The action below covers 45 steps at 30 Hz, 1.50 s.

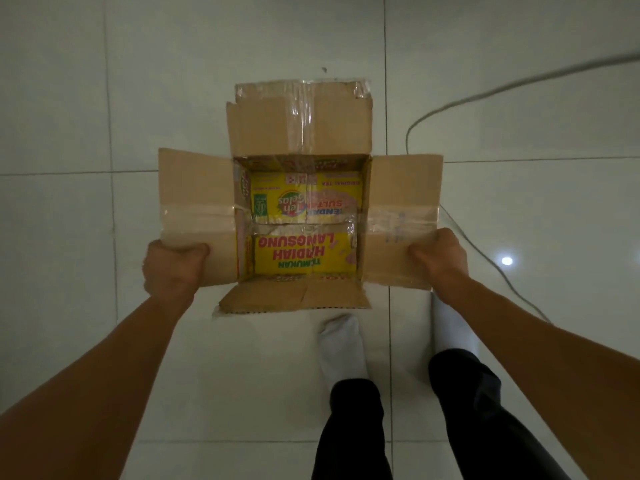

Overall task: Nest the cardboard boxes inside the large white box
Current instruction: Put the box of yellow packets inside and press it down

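A brown cardboard box (301,126) is held in front of me above the floor, with all its flaps spread outward. Inside it sits a yellow printed box (304,251) with red lettering, its flaps folded shut. My left hand (173,268) grips the near corner of the left flap (197,216). My right hand (440,258) grips the near corner of the right flap (405,216). Clear tape runs across both side flaps. No large white box is in view.
White tiled floor (104,98) lies all around. A grey cable (485,95) curves across the floor at the right, passing close to the right flap. My legs in dark trousers and white socks (343,341) stand just below the box.
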Available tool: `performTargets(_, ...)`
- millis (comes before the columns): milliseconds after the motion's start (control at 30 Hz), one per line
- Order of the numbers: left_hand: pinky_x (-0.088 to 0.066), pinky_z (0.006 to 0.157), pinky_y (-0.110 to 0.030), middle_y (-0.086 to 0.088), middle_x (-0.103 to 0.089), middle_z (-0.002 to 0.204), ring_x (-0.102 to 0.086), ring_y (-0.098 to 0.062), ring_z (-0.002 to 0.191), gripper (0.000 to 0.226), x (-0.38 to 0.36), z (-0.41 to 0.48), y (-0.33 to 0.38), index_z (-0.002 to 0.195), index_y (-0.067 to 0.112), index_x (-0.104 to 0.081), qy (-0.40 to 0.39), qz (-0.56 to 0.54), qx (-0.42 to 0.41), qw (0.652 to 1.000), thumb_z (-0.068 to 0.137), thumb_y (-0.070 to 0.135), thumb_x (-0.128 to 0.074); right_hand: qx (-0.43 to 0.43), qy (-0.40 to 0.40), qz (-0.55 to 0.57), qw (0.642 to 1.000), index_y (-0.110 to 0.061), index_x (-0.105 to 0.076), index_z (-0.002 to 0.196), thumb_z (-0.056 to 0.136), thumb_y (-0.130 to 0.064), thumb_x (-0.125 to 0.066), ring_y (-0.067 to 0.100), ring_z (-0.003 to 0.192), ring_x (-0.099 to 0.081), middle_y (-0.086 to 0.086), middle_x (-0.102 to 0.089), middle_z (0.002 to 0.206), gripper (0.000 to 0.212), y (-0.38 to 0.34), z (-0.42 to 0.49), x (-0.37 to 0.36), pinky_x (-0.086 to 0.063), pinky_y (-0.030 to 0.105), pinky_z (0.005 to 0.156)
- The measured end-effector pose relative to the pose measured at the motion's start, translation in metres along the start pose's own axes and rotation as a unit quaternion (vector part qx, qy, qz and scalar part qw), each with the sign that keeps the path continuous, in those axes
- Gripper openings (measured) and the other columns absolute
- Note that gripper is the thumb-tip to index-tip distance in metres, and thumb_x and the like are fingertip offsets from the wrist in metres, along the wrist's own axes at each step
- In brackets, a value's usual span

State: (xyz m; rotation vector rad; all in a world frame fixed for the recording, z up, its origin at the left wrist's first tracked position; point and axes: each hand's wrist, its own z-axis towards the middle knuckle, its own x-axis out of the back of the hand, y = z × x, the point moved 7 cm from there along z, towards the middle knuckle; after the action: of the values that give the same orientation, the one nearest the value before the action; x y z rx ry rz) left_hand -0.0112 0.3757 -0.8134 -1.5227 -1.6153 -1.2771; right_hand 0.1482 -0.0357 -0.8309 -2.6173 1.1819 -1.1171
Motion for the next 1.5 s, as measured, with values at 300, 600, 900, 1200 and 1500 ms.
performTargets(300, -0.032, 0.055, -0.031, -0.009, -0.048, 0.053, -0.046, -0.028, 0.053, 0.040, 0.032, -0.035, 0.061, 0.059, 0.003, -0.046, -0.021, -0.042, -0.207, 0.977, 0.091, 0.024, -0.057, 0.084, -0.024, 0.013, 0.996, -0.013, -0.059, 0.089, 0.084, -0.014, -0.052, 0.034, 0.076, -0.067, 0.015, -0.069, 0.090, 0.009, -0.063, -0.049, 0.010, -0.059, 0.050, 0.065)
performTargets(600, -0.029, 0.046, -0.025, 0.002, -0.042, 0.052, -0.040, -0.012, 0.049, 0.044, 0.087, -0.061, 0.131, 0.054, 0.017, -0.036, -0.001, -0.121, -0.201, 0.972, 0.093, 0.025, -0.054, 0.161, 0.055, -0.025, 0.985, -0.013, -0.053, 0.088, 0.090, -0.021, -0.046, 0.033, 0.066, -0.062, 0.010, -0.063, 0.073, 0.012, -0.138, -0.078, 0.063, -0.054, 0.040, 0.058)
performTargets(900, -0.027, 0.044, -0.027, -0.002, -0.038, 0.047, -0.037, -0.019, 0.044, 0.047, 0.177, -0.090, 0.256, 0.050, 0.013, -0.034, 0.016, -0.180, -0.225, 0.957, 0.091, 0.022, -0.056, 0.221, 0.149, -0.022, 0.964, -0.018, -0.051, 0.089, 0.092, -0.019, -0.046, 0.011, 0.048, -0.048, -0.005, -0.051, 0.061, 0.007, -0.237, -0.096, 0.189, -0.039, 0.021, 0.044)
performTargets(1200, -0.024, 0.041, -0.024, -0.002, -0.038, 0.045, -0.036, -0.014, 0.041, 0.047, 0.245, -0.118, 0.417, 0.048, 0.011, -0.035, 0.059, -0.207, -0.286, 0.934, 0.090, 0.018, -0.056, 0.283, 0.178, 0.012, 0.942, -0.014, -0.053, 0.091, 0.091, -0.019, -0.047, 0.025, 0.060, -0.056, 0.010, -0.063, 0.078, 0.008, -0.349, -0.094, 0.322, -0.046, 0.031, 0.049)
performTargets(1500, -0.021, 0.039, -0.025, 0.002, -0.035, 0.046, -0.033, -0.010, 0.041, 0.049, 0.242, -0.095, 0.568, 0.048, 0.017, -0.031, 0.082, -0.242, -0.306, 0.917, 0.089, 0.022, -0.057, 0.309, 0.230, 0.005, 0.923, -0.020, -0.051, 0.090, 0.091, -0.025, -0.048, 0.022, 0.063, -0.055, 0.003, -0.057, 0.079, 0.006, -0.461, -0.034, 0.410, -0.050, 0.033, 0.057)
